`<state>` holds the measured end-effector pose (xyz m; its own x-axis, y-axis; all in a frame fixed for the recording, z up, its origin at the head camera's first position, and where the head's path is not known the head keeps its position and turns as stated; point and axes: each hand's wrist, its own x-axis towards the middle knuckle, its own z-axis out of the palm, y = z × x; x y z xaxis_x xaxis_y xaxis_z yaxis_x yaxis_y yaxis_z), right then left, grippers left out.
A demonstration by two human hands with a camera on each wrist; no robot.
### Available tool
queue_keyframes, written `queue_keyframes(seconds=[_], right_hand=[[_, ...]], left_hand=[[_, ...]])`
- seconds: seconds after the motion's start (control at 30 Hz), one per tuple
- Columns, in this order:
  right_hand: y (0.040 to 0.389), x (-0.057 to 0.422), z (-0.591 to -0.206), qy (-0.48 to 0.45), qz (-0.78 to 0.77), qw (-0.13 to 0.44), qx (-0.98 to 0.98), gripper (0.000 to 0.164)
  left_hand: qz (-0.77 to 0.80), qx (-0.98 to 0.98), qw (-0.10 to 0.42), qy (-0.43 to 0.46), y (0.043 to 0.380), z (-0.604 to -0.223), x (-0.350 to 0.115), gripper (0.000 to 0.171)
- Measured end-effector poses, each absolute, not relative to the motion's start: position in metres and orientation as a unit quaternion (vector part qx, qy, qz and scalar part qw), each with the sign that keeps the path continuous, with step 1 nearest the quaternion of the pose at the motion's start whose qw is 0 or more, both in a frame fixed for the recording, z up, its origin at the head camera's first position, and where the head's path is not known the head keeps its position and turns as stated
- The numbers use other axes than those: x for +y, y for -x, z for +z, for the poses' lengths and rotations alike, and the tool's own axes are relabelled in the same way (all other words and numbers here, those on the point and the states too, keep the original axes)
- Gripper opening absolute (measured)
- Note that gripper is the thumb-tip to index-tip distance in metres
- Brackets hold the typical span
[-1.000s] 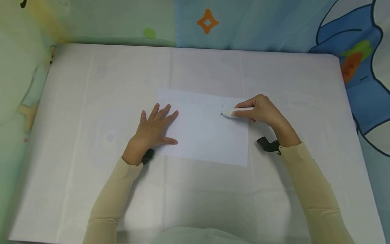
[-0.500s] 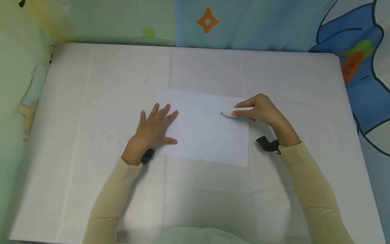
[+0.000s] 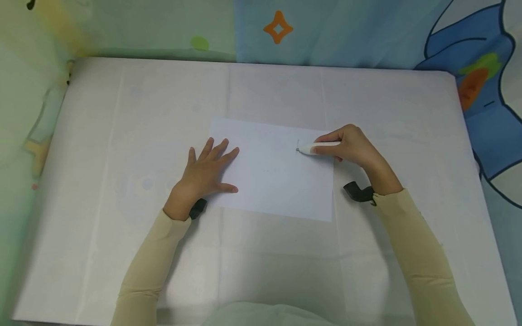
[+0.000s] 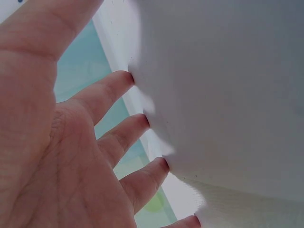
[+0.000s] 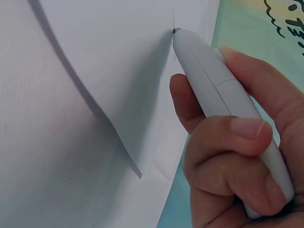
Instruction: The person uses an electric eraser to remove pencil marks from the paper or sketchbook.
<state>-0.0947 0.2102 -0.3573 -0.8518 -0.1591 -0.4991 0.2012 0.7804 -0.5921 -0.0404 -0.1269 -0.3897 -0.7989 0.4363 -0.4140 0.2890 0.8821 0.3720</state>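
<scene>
My right hand (image 3: 354, 146) grips a white electric eraser (image 5: 207, 71), a thick pen-shaped body with a small dark tip. In the right wrist view its tip meets the sheet of paper (image 3: 273, 190) on a thin, faint line, parts of which show on either side of the tip. My left hand (image 3: 203, 174) lies spread at the paper's left edge. Its fingers (image 4: 111, 92) are apart, with the fingertips down on the white surface, and it grasps nothing.
A white-covered table (image 3: 142, 113) lies under the paper. Printed curtains (image 3: 338, 34) hang behind it and at both sides. Black wrist mounts (image 3: 359, 193) sit at both cuffs, close to the tabletop.
The electric eraser's tip has shifted very slightly away from the person along the faint line, with the right hand. The left hand and the paper have stayed put.
</scene>
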Motion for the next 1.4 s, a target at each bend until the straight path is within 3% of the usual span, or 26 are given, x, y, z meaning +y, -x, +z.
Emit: queue_keyframes(seconds=[1.4], right_hand=[[0.1026, 0.2109, -0.3575, -0.033, -0.343, 0.264, 0.901, 0.049]], left_hand=[[0.141, 0.938, 0.248, -0.197, 0.0412, -0.3890, -0.1274, 0.093]])
